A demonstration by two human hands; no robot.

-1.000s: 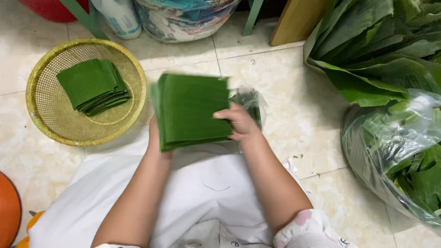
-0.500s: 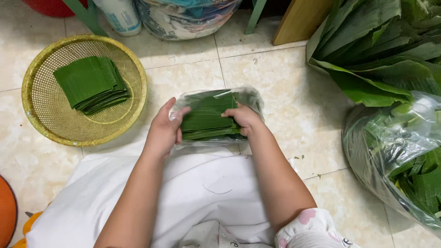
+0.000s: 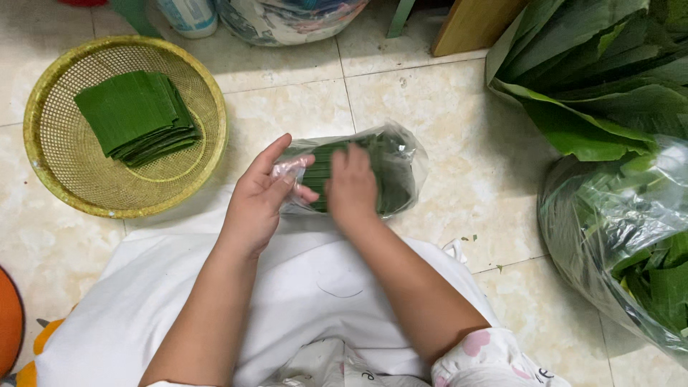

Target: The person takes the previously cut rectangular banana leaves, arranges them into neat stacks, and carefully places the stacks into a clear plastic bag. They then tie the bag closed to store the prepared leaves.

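A stack of cut green leaf squares lies inside a clear plastic bag [image 3: 398, 166] on the tiled floor in front of me. My left hand [image 3: 261, 193] pinches the bag's open edge at its left side. My right hand [image 3: 351, 188] is blurred and presses flat on the leaf stack [image 3: 319, 169] at the bag's mouth. A second stack of cut leaf squares [image 3: 136, 115] rests in a round yellow woven basket [image 3: 46, 172] at the left.
Large whole green leaves [image 3: 595, 79] are piled at the upper right. A clear plastic sack of leaves [image 3: 623, 236] stands at the right. Containers [image 3: 287, 18] and a wooden board [image 3: 473, 25] line the far edge. An orange object [image 3: 8, 322] shows at the lower left. White cloth [image 3: 308, 287] covers my lap.
The leaf stack was held up flat in both hands, then came down into the plastic bag. Now my left hand holds the bag's edge and my right hand pushes the stack inward.
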